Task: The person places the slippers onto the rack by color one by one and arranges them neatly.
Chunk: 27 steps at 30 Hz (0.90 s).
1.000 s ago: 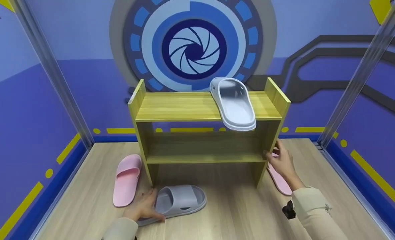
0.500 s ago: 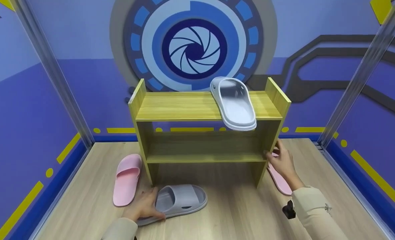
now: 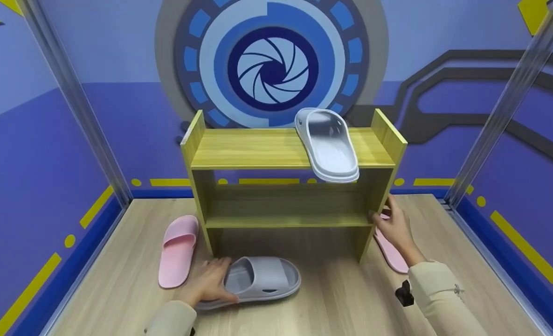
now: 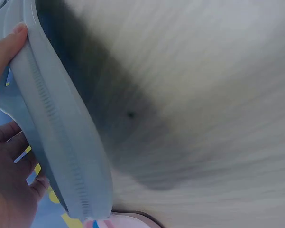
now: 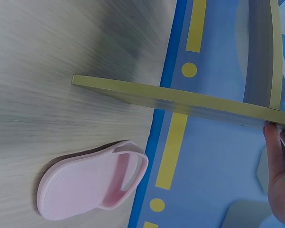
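My left hand (image 3: 211,282) grips a grey slipper (image 3: 272,277) by its heel end, thumb on the near side, fingers on the far side. In the left wrist view the slipper's sole edge (image 4: 68,128) faces the camera, above a broad shadow on the floor. A yellow wooden shoe rack (image 3: 281,219) stands in the middle. My right hand (image 3: 395,228) holds its right side panel (image 5: 180,97), thumb at the front edge and fingers along the outer face. Another grey slipper (image 3: 330,144) lies on the top shelf, its toe pointing back and its heel over the front edge.
A pink slipper (image 3: 178,252) lies left of the rack, close to my left hand. On the right another pink slipper (image 5: 92,183) lies beside the rack, partly behind my right hand in the head view. Blue patterned walls (image 3: 118,116) enclose the wooden floor (image 3: 332,298).
My left hand has moved slightly right and away from me with the grey slipper, mostly within the last half second. The right hand and the rack stay where they were.
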{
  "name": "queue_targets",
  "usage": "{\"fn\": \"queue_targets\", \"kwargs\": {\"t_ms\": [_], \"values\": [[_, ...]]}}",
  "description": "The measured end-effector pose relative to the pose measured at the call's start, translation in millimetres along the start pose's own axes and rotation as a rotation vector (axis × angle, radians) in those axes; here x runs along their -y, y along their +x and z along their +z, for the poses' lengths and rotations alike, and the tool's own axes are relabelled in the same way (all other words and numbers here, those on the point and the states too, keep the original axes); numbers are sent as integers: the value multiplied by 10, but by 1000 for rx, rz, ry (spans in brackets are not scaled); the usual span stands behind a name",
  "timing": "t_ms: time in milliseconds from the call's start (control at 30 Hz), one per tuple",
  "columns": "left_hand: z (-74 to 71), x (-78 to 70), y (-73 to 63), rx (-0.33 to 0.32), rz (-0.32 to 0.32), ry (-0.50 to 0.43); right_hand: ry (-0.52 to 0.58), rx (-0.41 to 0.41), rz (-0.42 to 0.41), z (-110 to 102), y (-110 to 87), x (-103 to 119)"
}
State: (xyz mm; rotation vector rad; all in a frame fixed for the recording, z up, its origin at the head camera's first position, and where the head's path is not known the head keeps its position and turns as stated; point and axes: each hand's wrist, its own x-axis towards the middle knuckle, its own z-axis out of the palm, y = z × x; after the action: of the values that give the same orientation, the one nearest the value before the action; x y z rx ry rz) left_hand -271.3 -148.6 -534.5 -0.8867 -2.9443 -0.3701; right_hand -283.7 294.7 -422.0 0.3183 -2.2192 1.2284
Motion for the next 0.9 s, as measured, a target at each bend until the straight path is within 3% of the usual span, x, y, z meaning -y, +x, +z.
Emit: {"fn": "queue_targets", "kwargs": {"t_ms": [133, 667, 900], "values": [[-47, -49, 26, 16, 8, -20, 5, 1, -2, 6, 5, -13], [-205, -147, 41, -41, 74, -79, 59, 11, 20, 6, 8, -24], [-308, -198, 71, -52, 77, -58, 10, 5, 14, 2, -2, -11]]}}
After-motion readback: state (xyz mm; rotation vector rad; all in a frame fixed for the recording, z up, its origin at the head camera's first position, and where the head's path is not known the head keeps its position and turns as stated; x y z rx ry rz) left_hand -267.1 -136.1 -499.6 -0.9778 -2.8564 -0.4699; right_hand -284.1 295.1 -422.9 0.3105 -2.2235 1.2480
